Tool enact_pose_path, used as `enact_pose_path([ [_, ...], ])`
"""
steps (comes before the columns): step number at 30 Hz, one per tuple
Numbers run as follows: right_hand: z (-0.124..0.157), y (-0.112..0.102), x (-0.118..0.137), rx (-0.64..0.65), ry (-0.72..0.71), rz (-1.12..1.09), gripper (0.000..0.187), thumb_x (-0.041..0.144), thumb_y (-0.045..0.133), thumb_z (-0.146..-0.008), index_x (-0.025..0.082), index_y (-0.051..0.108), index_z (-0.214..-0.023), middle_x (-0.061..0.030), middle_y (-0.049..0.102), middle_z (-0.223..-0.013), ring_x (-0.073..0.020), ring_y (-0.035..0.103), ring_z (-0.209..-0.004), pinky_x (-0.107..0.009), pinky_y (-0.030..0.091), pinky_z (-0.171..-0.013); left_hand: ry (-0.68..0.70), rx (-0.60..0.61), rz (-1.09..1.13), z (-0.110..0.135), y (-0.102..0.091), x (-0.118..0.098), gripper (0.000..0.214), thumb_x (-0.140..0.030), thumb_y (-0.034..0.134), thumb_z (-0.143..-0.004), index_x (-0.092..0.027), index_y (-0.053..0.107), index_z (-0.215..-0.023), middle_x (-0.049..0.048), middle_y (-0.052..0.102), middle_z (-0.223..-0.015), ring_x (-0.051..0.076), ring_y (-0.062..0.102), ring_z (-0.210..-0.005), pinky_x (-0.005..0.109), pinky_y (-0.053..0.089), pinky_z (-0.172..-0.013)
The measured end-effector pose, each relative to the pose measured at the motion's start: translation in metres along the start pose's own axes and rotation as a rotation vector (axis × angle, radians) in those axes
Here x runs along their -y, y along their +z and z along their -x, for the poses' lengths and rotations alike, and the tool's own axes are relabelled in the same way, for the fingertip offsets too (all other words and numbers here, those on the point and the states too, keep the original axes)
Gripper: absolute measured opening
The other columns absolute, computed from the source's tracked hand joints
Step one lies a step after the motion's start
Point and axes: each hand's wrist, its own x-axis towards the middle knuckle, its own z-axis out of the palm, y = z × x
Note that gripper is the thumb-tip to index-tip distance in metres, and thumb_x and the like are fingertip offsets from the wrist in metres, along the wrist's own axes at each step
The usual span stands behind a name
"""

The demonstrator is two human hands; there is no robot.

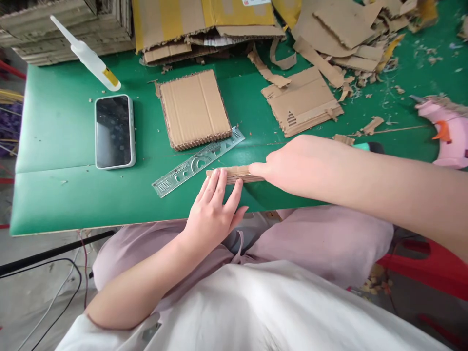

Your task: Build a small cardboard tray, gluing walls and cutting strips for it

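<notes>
A narrow strip of corrugated cardboard (237,174) lies near the table's front edge, between my two hands. My left hand (214,202) rests on its left part, fingers stretched and apart, thumb off to the side. At its right end, my right hand (288,163) is closed, with one finger reaching onto the strip; the other fingertips are hidden. Just behind the strip, a clear plastic ruler (197,162) lies slanted. Its upper end touches or nearly touches a thick square block of layered cardboard (193,108). Farther right is a flat cardboard piece (302,100) with a small dark printed mark.
A phone (114,131) and a white glue bottle (95,66) lie at left. Cardboard stacks (73,24) and a yellow-taped box (204,19) stand behind. Torn scraps (343,39) cover the back right. A pink glue gun (449,126) and a teal-and-black object (369,146) lie right.
</notes>
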Motion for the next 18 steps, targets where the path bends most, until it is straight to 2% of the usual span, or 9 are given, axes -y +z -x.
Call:
enact_pose_path([
  [11, 0.001, 0.018, -0.008, 0.044, 0.095, -0.016, 0.029, 0.018, 0.043, -0.086, 0.022, 0.059, -0.109, -0.0038, 0.067, -0.073, -0.0162, 0.056, -0.06, -0.03, 0.03, -0.057, 0.004, 0.03, 0.015, 0.0, -0.002, 0.001, 0.05, -0.036, 0.054, -0.088, -0.011, 0.048, -0.13, 0.0241, 0.045, -0.141, 0.037, 0.04, -0.134, 0.053, 0.044, -0.104],
  [14, 0.004, 0.017, -0.01, 0.066, 0.105, -0.044, 0.031, 0.017, 0.04, -0.086, 0.022, 0.059, -0.11, -0.0048, 0.068, -0.078, -0.0173, 0.057, -0.064, -0.031, 0.03, -0.059, 0.012, 0.028, 0.001, 0.0, -0.003, 0.002, 0.05, -0.036, 0.055, -0.087, -0.01, 0.049, -0.129, 0.0254, 0.046, -0.138, 0.038, 0.042, -0.132, 0.053, 0.045, -0.103],
  [18, 0.009, 0.014, -0.012, 0.099, 0.097, -0.044, 0.03, 0.016, 0.037, -0.089, 0.02, 0.059, -0.11, -0.0063, 0.066, -0.072, -0.0171, 0.056, -0.063, -0.03, 0.026, -0.057, -0.011, 0.058, 0.05, 0.001, -0.002, 0.003, 0.052, -0.037, 0.054, -0.088, -0.014, 0.045, -0.134, 0.0212, 0.041, -0.145, 0.037, 0.037, -0.136, 0.055, 0.042, -0.105],
])
